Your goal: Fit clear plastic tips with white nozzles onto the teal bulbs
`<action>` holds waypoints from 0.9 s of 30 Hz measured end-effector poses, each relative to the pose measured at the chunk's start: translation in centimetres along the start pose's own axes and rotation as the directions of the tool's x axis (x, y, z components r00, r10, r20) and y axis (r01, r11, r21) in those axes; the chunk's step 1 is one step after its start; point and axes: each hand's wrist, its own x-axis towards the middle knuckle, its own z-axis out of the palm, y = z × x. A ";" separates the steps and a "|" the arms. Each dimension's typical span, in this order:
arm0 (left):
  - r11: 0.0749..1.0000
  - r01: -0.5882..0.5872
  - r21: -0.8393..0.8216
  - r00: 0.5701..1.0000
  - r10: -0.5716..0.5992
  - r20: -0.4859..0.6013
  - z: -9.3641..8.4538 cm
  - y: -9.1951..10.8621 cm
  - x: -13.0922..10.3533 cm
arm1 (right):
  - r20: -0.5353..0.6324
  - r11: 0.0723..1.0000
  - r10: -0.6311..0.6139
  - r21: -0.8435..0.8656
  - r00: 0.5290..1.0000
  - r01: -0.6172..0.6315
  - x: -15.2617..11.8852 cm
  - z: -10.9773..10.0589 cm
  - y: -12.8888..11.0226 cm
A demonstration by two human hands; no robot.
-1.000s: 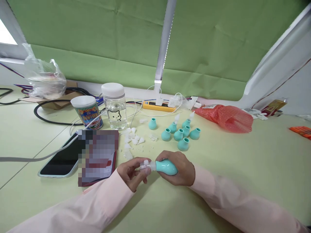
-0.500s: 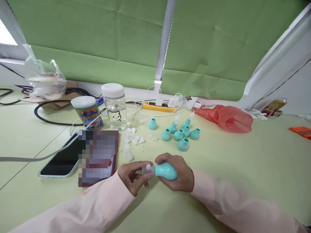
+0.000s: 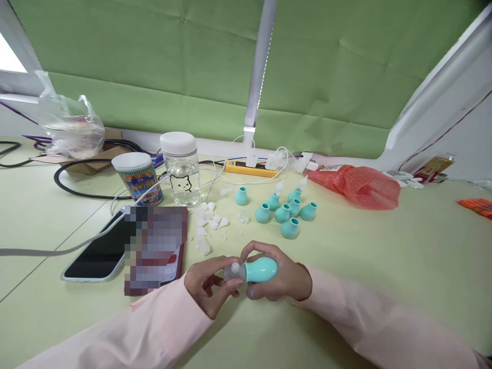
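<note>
From the head camera, both hands meet low over the pale green bench (image 3: 384, 266), each coming out of a pale pink sleeve. The right hand (image 3: 282, 279) is curled closed around a teal rubber bulb (image 3: 261, 269), which lies on its side with the thumb over the top and the fingers wrapped beneath, so that only the upper face of the bulb shows. The left hand (image 3: 207, 284) is nearly closed, its thumb and fingertips pinched on a small clear nozzle (image 3: 233, 270) that sits at the bulb's left end, touching the bulb's neck; whether the nozzle is fully seated there cannot be told. The bulb and nozzle are held just above the bench, between the two hands. Beyond the right hand, well apart from it, stands a cluster of loose teal bulbs (image 3: 286, 212), two at the back carrying white tips. Beyond the left hand lies a scatter of small white plastic pieces (image 3: 207, 223). To the left of the left hand lie a phone (image 3: 96, 253) with a dark screen and, beside it, a blurred-out flat thing. Farther back on that side stand a clear jar (image 3: 181, 169) with a white lid and a cat drawing, and a printed cup (image 3: 138, 178) just beside it. Far beyond the right hand lies a red plastic bag (image 3: 357, 187).
</note>
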 end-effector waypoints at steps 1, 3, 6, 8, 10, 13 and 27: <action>1.000 -0.012 0.002 1.000 0.012 0.009 0.0 -0.1 0.0 | 0.017 0.999 0.016 0.035 1.000 -0.017 0.0 0.0 0.0; 0.999 -0.031 0.009 0.999 0.030 0.029 -0.1 -0.1 0.0 | 0.047 0.994 0.058 0.092 0.997 -0.063 0.0 -0.1 0.0; 0.997 -0.067 0.025 0.996 0.066 0.056 -0.2 -0.2 0.1 | 0.096 0.976 0.132 0.160 0.986 -0.147 -0.1 0.0 -0.1; 0.992 -0.114 0.053 0.991 0.110 0.080 -0.2 -0.1 0.1 | 0.121 0.964 0.169 0.185 0.978 -0.189 -0.2 0.0 -0.3; 0.985 -0.151 0.087 0.985 0.142 0.101 -0.2 0.0 0.0 | 0.132 0.957 0.198 0.187 0.971 -0.220 -0.2 0.0 -0.4; 0.991 -0.106 0.076 0.993 0.102 0.064 -0.1 0.3 0.0 | 0.133 0.958 0.196 0.185 0.972 -0.218 -0.3 0.1 -0.5; 0.990 0.064 -0.128 0.973 -0.090 -0.213 -0.6 1.0 2.1 | -0.060 0.534 -0.696 -0.710 0.716 0.459 0.4 -1.2 0.7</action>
